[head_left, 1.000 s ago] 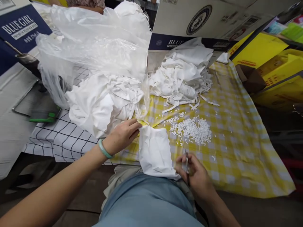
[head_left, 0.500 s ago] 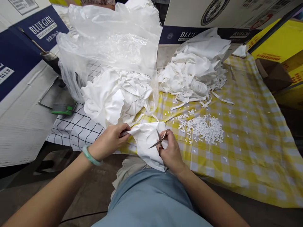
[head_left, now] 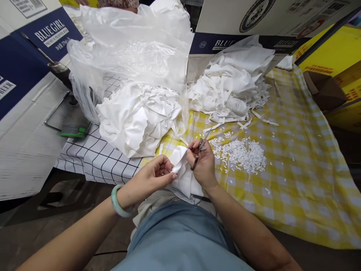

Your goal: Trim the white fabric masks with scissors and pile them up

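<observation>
My left hand (head_left: 153, 180), with a green bangle on the wrist, pinches the edge of a white cloth piece (head_left: 184, 177) held over my lap at the table's front edge. My right hand (head_left: 201, 163) is closed round small scissors (head_left: 199, 150), whose blades point up and away from the cloth's top corner. My right fingers also touch the cloth. A heap of small white cut bits (head_left: 242, 154) lies on the yellow checked tablecloth (head_left: 296, 158) just right of my hands.
A pile of white cloth (head_left: 138, 116) spills from a clear plastic bag (head_left: 132, 49) at the left. Another heap of cloth and strips (head_left: 237, 82) lies behind. Blue and white cartons (head_left: 31, 49) and yellow boxes (head_left: 335, 52) ring the table. A black grid cloth (head_left: 93, 158) covers the left.
Both hands have drawn the cloth up off the table and bunched it closer together. The scissors swung from pointing left across the cloth to pointing up and away.
</observation>
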Action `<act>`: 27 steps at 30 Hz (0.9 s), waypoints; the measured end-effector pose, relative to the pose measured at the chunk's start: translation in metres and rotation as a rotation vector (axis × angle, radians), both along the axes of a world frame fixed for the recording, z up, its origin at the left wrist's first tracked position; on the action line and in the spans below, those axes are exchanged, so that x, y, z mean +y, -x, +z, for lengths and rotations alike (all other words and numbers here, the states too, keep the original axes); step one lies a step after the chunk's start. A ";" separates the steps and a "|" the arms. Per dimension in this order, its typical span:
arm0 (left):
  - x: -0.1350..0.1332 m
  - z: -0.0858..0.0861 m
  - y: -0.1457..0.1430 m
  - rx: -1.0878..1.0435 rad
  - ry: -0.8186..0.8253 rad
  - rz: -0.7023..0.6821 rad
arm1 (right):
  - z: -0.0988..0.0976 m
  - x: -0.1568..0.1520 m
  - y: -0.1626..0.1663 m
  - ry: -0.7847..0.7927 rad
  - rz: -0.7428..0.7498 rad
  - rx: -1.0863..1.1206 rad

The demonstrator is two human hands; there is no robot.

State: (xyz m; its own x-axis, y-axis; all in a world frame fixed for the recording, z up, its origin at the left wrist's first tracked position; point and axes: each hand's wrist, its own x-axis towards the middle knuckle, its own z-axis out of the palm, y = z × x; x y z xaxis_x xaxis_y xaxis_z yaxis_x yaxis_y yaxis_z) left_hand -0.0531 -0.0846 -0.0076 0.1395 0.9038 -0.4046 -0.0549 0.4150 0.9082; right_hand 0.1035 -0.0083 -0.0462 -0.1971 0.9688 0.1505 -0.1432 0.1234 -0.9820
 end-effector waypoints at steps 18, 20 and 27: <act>0.017 0.008 -0.009 -0.235 0.063 0.082 | 0.001 -0.013 -0.015 0.014 0.271 0.018; 0.021 0.013 -0.012 -0.167 -0.002 0.012 | 0.000 -0.014 -0.013 0.120 0.232 0.061; 0.044 0.012 -0.043 -0.052 -0.420 0.018 | -0.006 -0.005 -0.020 0.381 0.307 0.109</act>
State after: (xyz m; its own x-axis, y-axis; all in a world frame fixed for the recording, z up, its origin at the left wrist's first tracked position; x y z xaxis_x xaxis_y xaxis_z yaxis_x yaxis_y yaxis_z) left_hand -0.0099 -0.0406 0.0040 0.1323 0.9912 0.0063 -0.1087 0.0082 0.9940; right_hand 0.1231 -0.0137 -0.0518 -0.4847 0.8587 -0.1667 -0.2209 -0.3046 -0.9265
